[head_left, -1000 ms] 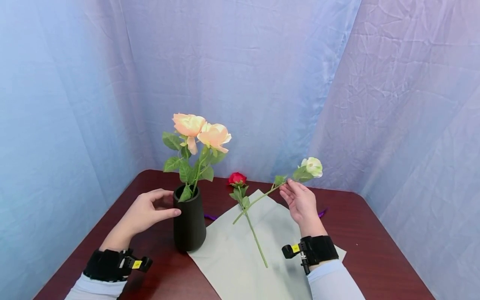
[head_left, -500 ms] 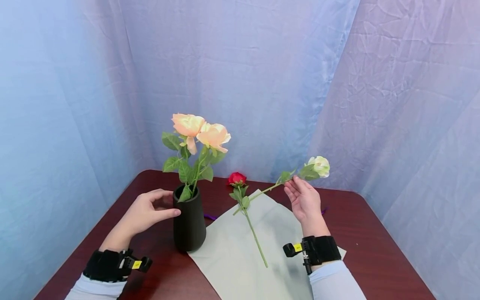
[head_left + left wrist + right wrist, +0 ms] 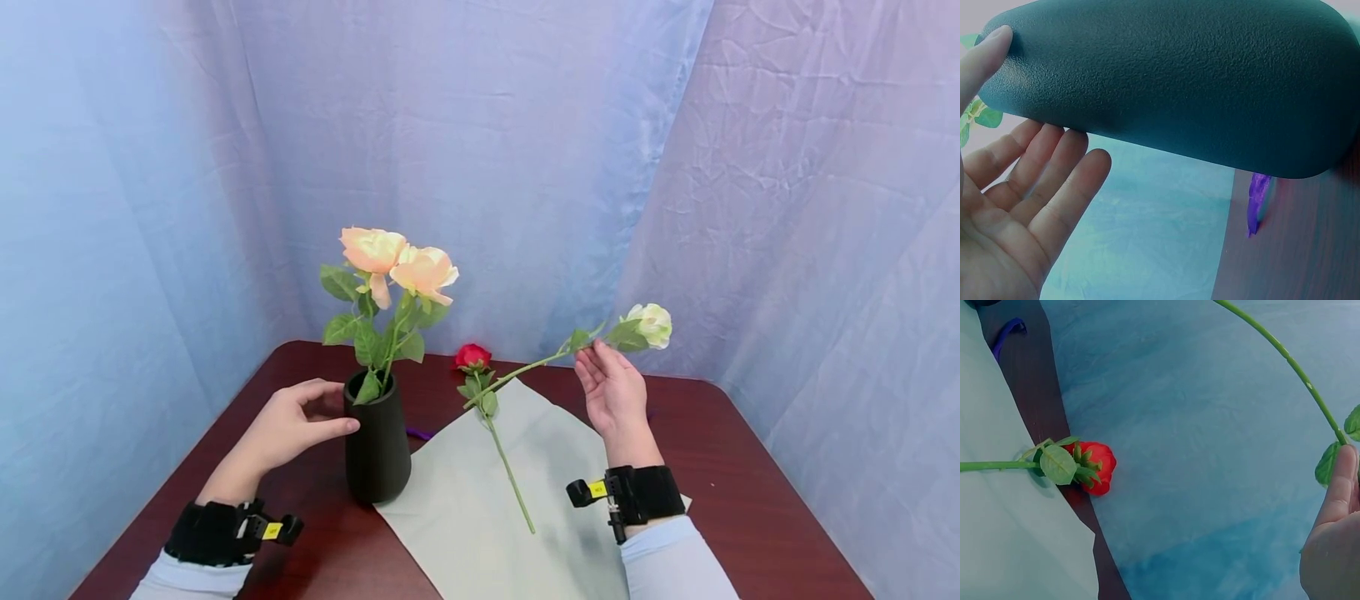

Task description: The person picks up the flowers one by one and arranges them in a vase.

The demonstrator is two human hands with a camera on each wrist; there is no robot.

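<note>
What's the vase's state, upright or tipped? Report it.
Upright. The vase stands on its base on the table, two peach roses rising from its mouth; the left hand touches its side.

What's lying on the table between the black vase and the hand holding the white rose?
In the head view, between the black vase and the right hand lies a red rose, its stem stretched along a pale sheet of paper.

White rose (image 3: pixel 651 323) aloft (stem slanting)

text: none legible | yellow tags on wrist straps (image 3: pixel 596 489): possibly printed, too small to read
</note>
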